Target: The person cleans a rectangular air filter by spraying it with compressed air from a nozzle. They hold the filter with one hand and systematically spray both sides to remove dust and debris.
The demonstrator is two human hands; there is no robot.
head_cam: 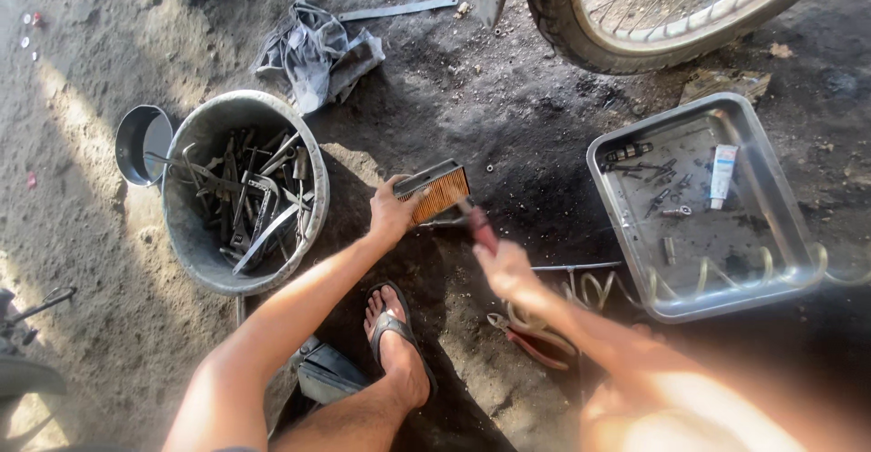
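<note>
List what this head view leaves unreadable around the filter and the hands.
- Tool in the right hand: motion-blurred, kind unclear.
- Air filter: near end covered by the left hand.
- Wheel: cut off by the top edge.
- Small parts in the metal tray: too small to identify.

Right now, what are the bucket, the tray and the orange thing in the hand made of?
Bucket: likely metal, dull grey and grimy, with a thin rolled rim. Tray: metal, shiny silvery walls catching light. Orange thing in the left hand: looks like folded paper ribs in a dark frame, maybe plastic or metal.
</note>
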